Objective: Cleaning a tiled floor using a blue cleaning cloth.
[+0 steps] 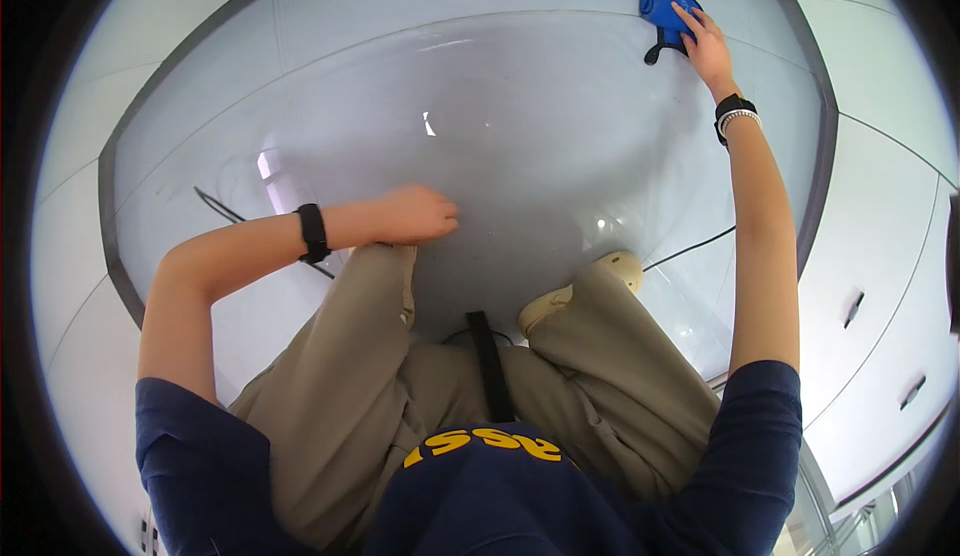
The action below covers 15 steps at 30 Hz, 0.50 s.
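My right hand (705, 45) lies at the upper right with its fingers spread on top of a folded blue cloth (664, 2). The cloth has black edging and a black loop, and rests on the glossy grey floor (510, 105). Over my bent knee at centre left is my left hand (420, 214), slightly blurred, its fingers curled; no object shows in it. Whether it touches the knee I cannot tell. Black bands circle both wrists, and a beaded bracelet is on the right one.
A thin black cable (690, 248) runs over the floor at the right, and another black cable (217, 203) lies at the left. Cream shoes (547, 307) are below me. White panels (862, 203) with small dark handles stand beyond the dark floor edging (825, 143).
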Motion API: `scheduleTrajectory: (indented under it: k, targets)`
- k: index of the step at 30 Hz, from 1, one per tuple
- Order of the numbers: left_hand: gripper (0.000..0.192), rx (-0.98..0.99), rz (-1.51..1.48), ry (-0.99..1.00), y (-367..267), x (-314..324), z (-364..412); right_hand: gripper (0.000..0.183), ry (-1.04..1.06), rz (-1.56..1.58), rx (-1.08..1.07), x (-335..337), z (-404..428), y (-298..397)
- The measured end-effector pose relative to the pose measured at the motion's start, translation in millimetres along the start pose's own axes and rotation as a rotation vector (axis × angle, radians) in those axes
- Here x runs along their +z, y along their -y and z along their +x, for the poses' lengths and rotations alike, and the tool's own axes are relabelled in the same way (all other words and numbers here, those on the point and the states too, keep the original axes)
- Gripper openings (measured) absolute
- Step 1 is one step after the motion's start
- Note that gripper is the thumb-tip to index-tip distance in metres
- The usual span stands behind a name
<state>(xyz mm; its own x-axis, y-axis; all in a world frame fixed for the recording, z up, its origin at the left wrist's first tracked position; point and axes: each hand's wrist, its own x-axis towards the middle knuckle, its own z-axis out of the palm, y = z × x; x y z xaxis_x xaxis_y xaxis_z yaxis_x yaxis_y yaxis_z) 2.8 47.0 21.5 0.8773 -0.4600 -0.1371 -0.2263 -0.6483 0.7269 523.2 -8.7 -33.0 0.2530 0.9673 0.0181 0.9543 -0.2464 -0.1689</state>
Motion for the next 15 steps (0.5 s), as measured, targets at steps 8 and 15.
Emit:
scheduleTrajectory:
  k: [8,15]
  targets:
    - [0.008,-0.156,0.041,0.060,6.8,-7.4,7.8,0.065,0.009,-0.046,-0.052,-18.6,-68.3,6.8]
    - [0.009,-0.056,0.066,0.057,6.1,-8.3,21.4,0.068,0.272,-0.042,-0.211,-65.1,-180.1,39.2]
